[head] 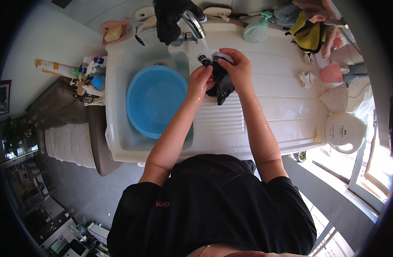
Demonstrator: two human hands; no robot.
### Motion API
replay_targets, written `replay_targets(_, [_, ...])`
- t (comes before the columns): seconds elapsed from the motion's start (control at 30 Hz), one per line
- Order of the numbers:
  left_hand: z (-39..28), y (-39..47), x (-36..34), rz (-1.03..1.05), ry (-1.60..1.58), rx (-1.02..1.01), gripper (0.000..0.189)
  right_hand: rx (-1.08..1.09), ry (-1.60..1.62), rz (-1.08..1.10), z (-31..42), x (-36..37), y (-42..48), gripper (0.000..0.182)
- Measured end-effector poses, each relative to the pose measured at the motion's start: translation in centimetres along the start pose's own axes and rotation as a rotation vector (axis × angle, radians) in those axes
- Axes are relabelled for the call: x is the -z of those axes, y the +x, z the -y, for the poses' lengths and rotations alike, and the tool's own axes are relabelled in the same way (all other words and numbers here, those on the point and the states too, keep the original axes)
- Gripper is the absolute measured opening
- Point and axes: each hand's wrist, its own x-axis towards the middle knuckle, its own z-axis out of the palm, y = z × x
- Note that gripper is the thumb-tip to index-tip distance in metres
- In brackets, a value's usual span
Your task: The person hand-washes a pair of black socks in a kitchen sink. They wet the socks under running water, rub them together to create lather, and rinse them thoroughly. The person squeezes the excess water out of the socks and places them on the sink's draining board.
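Observation:
Water runs from a chrome faucet (193, 24) onto a wet black fabric piece (224, 85) with a pale band, possibly a glove or sock. My left hand (198, 84) grips its left side, where a dark end with light marks pokes out above the fingers. My right hand (240, 69) pinches the pale band between thumb and fingers. The fabric's lower end hangs over the ribbed washboard (222, 120) of a white laundry sink. Left of my hands, a blue plastic basin (153, 99) sits in the sink bowl (119, 138).
Black cloth (167, 24) drapes over the faucet base. A green pump bottle (257, 32), a scrub brush (217, 12) and a soap dish (108, 33) line the back. At right are a pink cup (331, 73), crumpled white cloth (307, 78) and a white jug (342, 128). Several bottles (93, 80) stand left.

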Motion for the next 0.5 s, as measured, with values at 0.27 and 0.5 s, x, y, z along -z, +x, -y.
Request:
replay_targets(0.27, [-1.8, 2.9, 6.3, -0.217, 0.365, -0.399, 0.027, -0.050, 0.137, -0.125, -1.1, 7.8, 2.5, 0.039])
replay_targets(0.5, [-5.5, 3.3, 4.0, -0.241, 0.722, -0.564, 0.028, 0.185, -0.229, -0.083, 0.9, 10.9, 3.7, 0.036])
